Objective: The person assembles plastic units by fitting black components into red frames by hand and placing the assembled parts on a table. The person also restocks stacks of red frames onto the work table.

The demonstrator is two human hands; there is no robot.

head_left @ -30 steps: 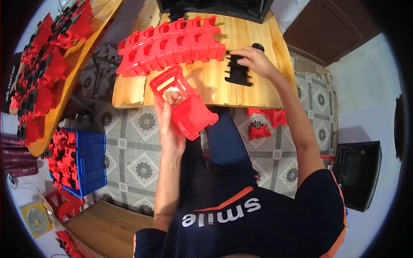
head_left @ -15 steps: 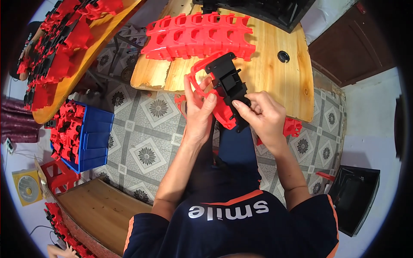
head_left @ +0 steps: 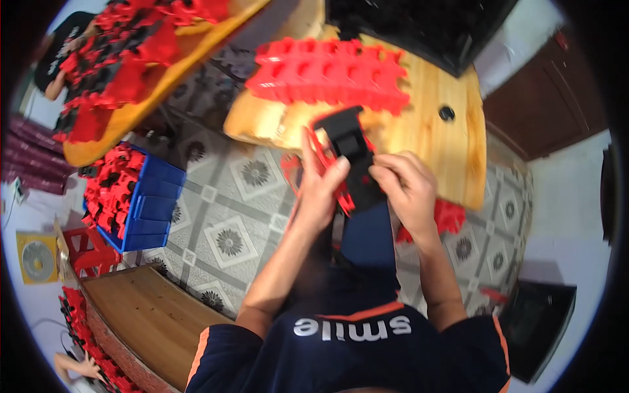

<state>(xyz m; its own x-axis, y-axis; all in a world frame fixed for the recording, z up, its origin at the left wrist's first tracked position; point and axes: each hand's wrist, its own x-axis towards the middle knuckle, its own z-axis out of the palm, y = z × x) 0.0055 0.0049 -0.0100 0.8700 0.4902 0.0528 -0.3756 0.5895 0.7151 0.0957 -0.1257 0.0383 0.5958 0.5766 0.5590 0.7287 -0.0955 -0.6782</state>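
Note:
In front of my body I hold a red plastic frame (head_left: 324,152) with a black moulded plastic part (head_left: 349,141) lying against it. My left hand (head_left: 320,188) is closed around the red frame's left side, its thumb reaching onto the black part. At the opposite edge, the curled fingers of my right hand (head_left: 407,188) pinch the black part near its lower right side. Motion blur softens the fingertips. Both pieces are tilted above my lap, close to the table's near edge.
A joined row of red plastic frames (head_left: 327,73) lies on the wooden table (head_left: 458,154), near a small black ring (head_left: 446,113). A large black bin (head_left: 419,26) stands behind. At left are a blue crate (head_left: 154,206) of red parts and another loaded table (head_left: 85,152), with a person beyond.
The black part, earlier angled away from the red frame, now sits closer over it. My right thumb has moved off the black part's face to its edge. The whole view has shifted slightly.

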